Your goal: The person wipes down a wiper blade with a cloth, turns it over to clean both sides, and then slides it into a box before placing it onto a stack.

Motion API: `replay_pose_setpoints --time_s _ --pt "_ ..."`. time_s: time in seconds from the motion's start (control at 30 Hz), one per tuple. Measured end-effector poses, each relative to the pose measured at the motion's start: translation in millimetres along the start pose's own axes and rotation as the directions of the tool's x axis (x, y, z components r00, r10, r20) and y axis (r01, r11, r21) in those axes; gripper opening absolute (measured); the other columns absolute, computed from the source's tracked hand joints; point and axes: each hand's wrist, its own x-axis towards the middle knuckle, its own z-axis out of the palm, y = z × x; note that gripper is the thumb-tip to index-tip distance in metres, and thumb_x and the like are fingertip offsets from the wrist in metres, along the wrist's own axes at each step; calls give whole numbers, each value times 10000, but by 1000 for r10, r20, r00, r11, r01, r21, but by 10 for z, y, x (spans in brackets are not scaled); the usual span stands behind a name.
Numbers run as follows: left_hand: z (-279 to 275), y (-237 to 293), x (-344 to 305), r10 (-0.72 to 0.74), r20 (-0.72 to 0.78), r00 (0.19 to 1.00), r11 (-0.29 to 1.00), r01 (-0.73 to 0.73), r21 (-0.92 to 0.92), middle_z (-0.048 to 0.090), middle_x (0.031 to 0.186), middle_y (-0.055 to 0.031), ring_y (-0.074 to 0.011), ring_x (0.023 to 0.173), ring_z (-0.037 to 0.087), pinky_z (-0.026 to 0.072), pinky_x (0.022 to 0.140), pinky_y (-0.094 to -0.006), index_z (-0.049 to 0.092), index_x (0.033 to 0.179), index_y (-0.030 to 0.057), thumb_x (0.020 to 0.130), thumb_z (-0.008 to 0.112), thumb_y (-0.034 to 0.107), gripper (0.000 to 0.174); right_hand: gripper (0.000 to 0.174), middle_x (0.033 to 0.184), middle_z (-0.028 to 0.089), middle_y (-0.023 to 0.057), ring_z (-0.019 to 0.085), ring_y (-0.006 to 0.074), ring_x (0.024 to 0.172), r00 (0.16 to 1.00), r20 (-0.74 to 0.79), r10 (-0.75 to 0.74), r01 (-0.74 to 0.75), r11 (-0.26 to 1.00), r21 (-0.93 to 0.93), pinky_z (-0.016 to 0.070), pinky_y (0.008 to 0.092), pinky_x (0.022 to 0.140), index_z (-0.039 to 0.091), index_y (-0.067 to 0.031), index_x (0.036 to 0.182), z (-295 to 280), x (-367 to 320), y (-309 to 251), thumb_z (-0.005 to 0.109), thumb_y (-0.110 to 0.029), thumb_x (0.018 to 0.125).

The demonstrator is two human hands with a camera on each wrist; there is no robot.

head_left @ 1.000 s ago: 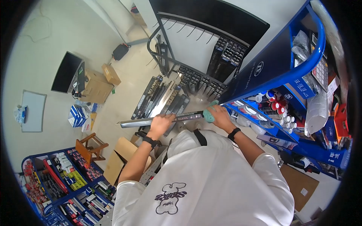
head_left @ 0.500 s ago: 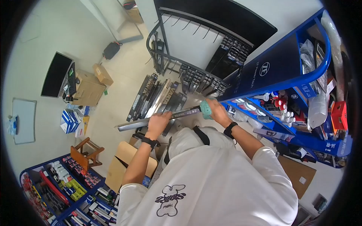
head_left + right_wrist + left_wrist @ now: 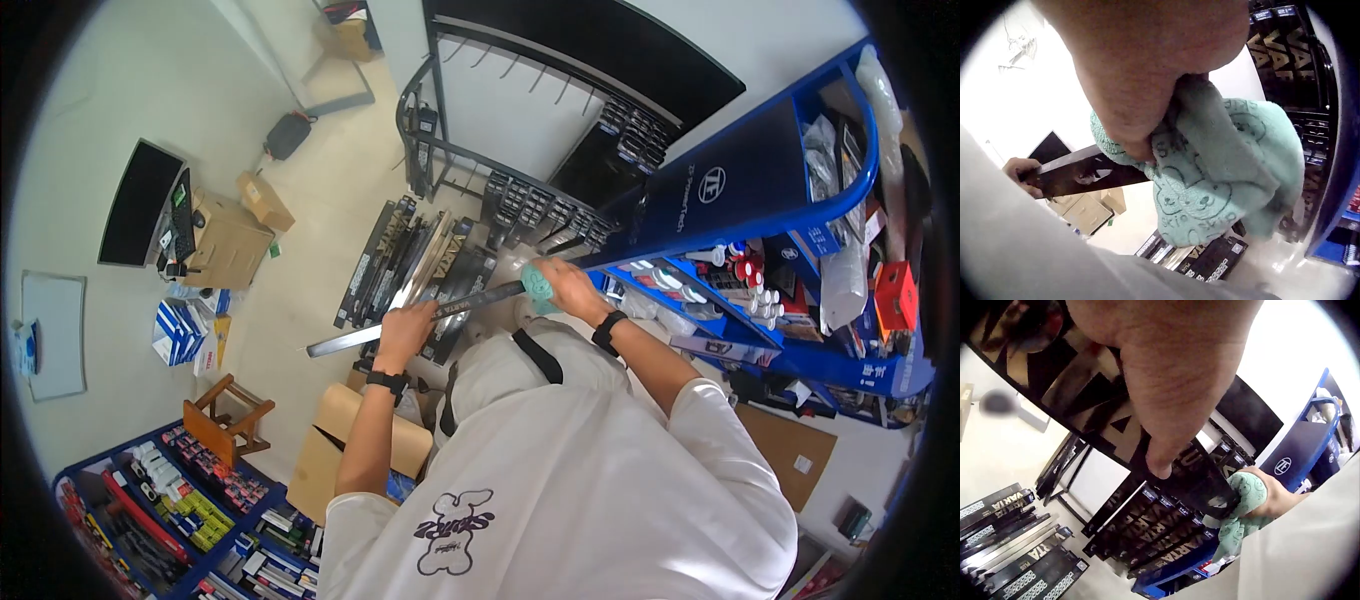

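A long, slim black VARTA box (image 3: 470, 303) is held across the front of the body, its pale narrow side catching the light toward the left end. My left hand (image 3: 405, 335) grips it around the middle, with the thumb (image 3: 1161, 464) lying along the printed face in the left wrist view. At the box's right end, my right hand (image 3: 572, 288) holds a mint-green cloth (image 3: 1200, 194) printed with cartoon faces. The cloth is folded around that end and its loose part hangs down, hiding the tip of the box.
More VARTA boxes (image 3: 375, 262) lie stacked on the floor ahead. Behind them stands a black rack (image 3: 530, 195) with hooks and hanging boxes. A blue shelf (image 3: 700, 190) full of bottles is close on the right; a wooden stool (image 3: 228, 418) and blue display bins (image 3: 150, 500) are at left.
The box has tilted slightly more, its left end now lower in the head view. The left hand and the cloth-holding right hand have shifted slightly left, and the head view has turned a bit.
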Motion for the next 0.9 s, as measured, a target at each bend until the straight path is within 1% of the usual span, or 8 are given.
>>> replay_pose_setpoints --time_s 0.07,0.13,0.2,0.23,0.4,0.63,0.7,0.9 --pt "54 -116 -48 -70 0 998 997 70 20 700 902 -68 -293 800 697 549 676 -412 608 1080 112 825 748 195 303 602 1126 617 217 628 432 1021 993 -52 102 -104 994 -26 524 491 862 524 -99 1345 52 141 44 661 -7 766" --pt "-16 -178 -57 -121 -28 992 992 122 32 697 903 -74 -294 802 698 548 672 -411 605 1080 105 829 747 199 303 605 1082 625 215 631 427 1011 993 -61 104 -107 993 -48 524 494 855 509 -65 1333 -3 352 0 695 -40 758" --pt "-82 -229 -74 -169 -58 984 984 171 45 694 904 -80 -295 804 698 547 669 -411 602 1080 99 834 747 203 304 639 1068 618 212 630 421 1008 976 -110 185 -194 979 -70 523 498 850 481 -35 1336 -60 575 -42 719 -47 743" --pt "-116 -261 -84 -181 -77 980 982 184 34 690 907 -84 -296 810 698 546 668 -412 599 1080 93 834 746 201 306 705 1078 609 212 626 424 1001 982 -110 154 -164 983 -84 525 502 841 450 -16 1354 -58 675 -16 747 -51 716" --pt "-179 -349 -156 -291 -51 955 954 294 57 683 935 -86 -302 825 695 539 668 -426 597 1086 100 848 733 218 299 716 1153 567 240 603 453 1028 981 -166 97 -107 993 -47 520 511 850 428 0 1349 -3 1171 101 745 -32 709" --pt "-156 -291 -285 -355 -98 930 933 359 25 690 888 -101 -309 774 697 539 639 -437 625 1064 91 844 737 248 292 877 1259 509 263 542 483 1143 978 -117 171 -162 983 82 477 517 963 373 -11 1412 98 1798 227 826 -82 665" --pt "-209 -244 -273 -411 -36 911 910 412 48 703 929 -103 -296 789 705 547 636 -427 628 1082 90 839 746 262 320 802 1256 532 230 521 453 1177 978 -181 104 -91 993 76 459 519 959 406 -7 1396 170 1960 295 774 -70 685" --pt "-237 -210 -208 -456 -6 890 889 455 58 700 931 -93 -300 802 704 554 653 -419 627 1102 101 823 761 269 352 829 1357 516 174 505 379 1252 986 -156 57 -54 998 20 419 486 1005 431 -78 1437 247 2442 464 788 -121 690"
